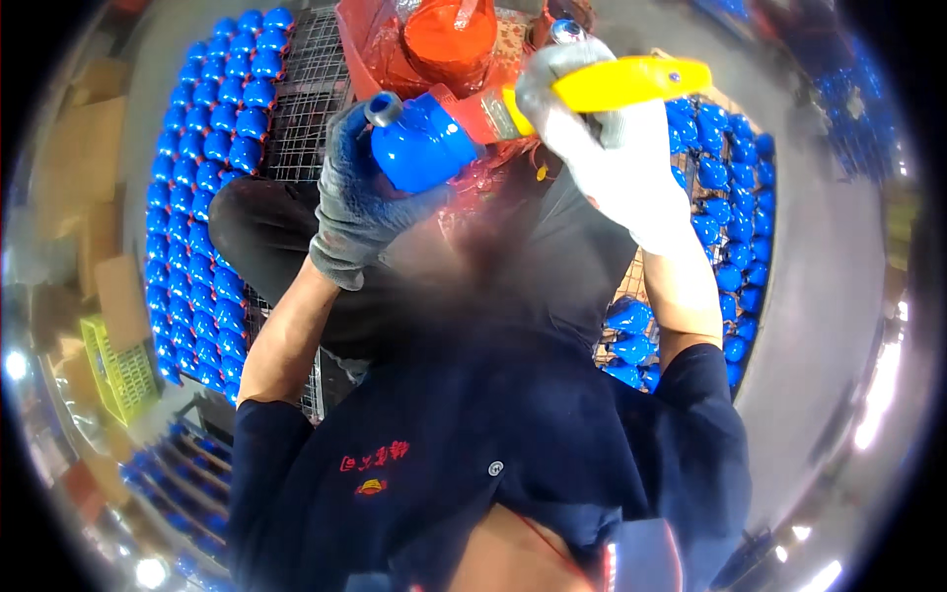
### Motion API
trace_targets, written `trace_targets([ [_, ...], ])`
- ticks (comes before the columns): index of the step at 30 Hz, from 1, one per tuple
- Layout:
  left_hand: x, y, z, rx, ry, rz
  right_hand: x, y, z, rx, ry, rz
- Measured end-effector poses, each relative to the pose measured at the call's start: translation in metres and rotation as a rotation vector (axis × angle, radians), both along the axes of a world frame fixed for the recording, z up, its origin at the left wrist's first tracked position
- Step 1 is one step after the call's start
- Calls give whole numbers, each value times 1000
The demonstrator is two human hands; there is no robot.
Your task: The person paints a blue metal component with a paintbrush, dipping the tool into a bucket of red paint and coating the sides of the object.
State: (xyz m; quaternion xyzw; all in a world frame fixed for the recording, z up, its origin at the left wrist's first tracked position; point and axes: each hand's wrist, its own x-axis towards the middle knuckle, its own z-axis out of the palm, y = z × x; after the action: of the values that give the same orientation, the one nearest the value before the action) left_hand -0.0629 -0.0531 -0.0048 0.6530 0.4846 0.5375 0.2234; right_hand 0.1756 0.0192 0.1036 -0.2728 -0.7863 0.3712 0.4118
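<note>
A glossy blue rounded piece point(419, 146) with a grey metal collar sits in my left hand point(360, 187), which wears a dark grey knit glove and wraps round its left side. In my right hand point(597, 128), gloved in white and grey, is a paintbrush with a yellow handle point(631, 84). Its red-stained bristles point(464, 113) touch the upper right side of the blue piece. Just beyond the brush stands a container of red-orange paint point(451, 39), its outside wrapped in red-smeared plastic.
Rows of blue pieces with red edges cover a wire rack point(306, 94) at my left. More blue pieces point(715, 173) lie on mesh at my right. A round metal-ended object point(566, 32) is just beyond my right hand. Far left are cardboard boxes point(120, 296) and a yellow-green crate point(113, 370).
</note>
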Motion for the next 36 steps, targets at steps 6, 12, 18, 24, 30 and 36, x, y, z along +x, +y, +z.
trace_targets([
  [6, -5, 3, 8, -381, -607, -57, -5, 3, -8, 369, 89, 149],
  [12, -10, 7, 27, -577, -1033, -229, -3, 10, -11, 635, -73, 169],
  [18, -31, 4, 23, -712, -1501, -554, 7, 16, -6, 610, -86, 211],
  [24, -31, 5, 19, -739, -1764, -614, 18, 33, -30, 178, 246, 380],
  [30, -16, -7, 38, -868, -1644, -641, 19, 47, -44, 57, 383, 446],
  [36, -14, -7, 58, -826, -1162, -458, 39, 51, -49, -27, 553, 345],
])
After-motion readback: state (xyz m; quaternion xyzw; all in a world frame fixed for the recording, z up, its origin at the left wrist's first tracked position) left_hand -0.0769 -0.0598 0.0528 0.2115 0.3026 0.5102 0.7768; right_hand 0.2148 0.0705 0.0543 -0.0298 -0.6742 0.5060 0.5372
